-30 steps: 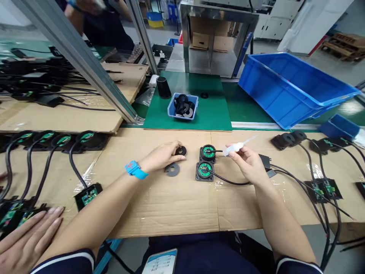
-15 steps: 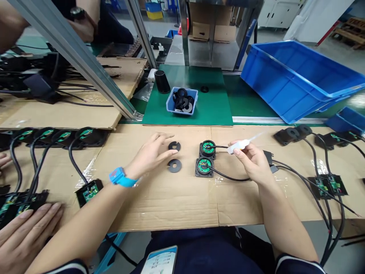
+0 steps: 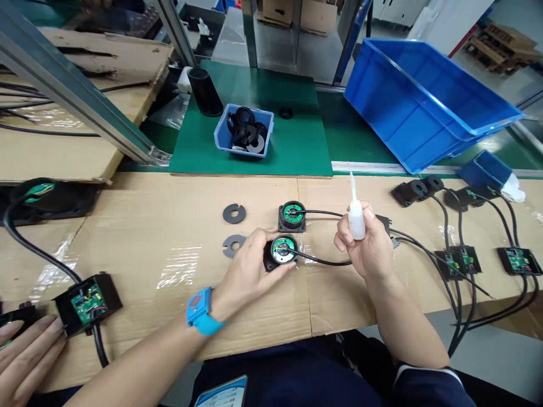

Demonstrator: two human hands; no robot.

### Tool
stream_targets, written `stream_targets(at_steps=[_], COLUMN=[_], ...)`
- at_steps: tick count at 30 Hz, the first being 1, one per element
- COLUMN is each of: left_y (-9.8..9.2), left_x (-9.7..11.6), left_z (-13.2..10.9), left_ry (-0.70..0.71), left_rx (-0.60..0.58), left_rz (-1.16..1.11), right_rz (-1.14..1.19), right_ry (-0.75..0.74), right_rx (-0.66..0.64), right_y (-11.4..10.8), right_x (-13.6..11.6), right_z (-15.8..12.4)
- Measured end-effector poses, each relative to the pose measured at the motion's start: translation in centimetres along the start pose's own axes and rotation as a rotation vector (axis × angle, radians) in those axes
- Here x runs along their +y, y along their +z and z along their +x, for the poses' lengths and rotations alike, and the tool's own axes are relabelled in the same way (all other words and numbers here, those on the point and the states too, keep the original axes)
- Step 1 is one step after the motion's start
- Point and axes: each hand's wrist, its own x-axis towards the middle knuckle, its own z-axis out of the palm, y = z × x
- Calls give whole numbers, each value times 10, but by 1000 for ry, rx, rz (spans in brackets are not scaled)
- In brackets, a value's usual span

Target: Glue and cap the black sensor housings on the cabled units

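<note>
My left hand, with a blue strap on its wrist, has thumb and fingers closed around a black round housing holding a green circuit board. A second such housing lies just behind it. Black cables run from both toward the right, passing behind my right hand. That hand grips a small white dropper bottle, its thin nozzle pointing up. Two flat, slotted black rings, a far ring and a near ring, lie left of the housings; my left fingers are close to the near one.
Behind, a small blue bin of black parts and a black cone-shaped cup stand on a green mat. A large blue crate leans at back right. Wired boxes lie right. A co-worker's hand touches parts at left.
My left hand has moved from beside the rings to the near housing and closed on it. My right hand has turned the dropper bottle from slanting right to nozzle up. The view has shifted.
</note>
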Motion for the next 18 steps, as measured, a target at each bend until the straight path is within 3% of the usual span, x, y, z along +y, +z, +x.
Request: stream_targets(at_steps=[5, 10, 14, 18], left_y=[-10, -16, -20, -24], left_x=[6, 12, 18, 23], left_z=[-11, -13, -15, -16], left_ry=[192, 306, 322, 283], left_rx=[135, 194, 203, 153], left_rz=[81, 206, 216, 206], right_rz=[14, 10, -82, -298], right_ry=[-18, -149, -253, -506], right_rx=[26, 31, 106, 128], right_y=[-1, -2, 0, -2], right_x=[-1, -2, 3, 11], right_z=[-4, -4, -7, -20])
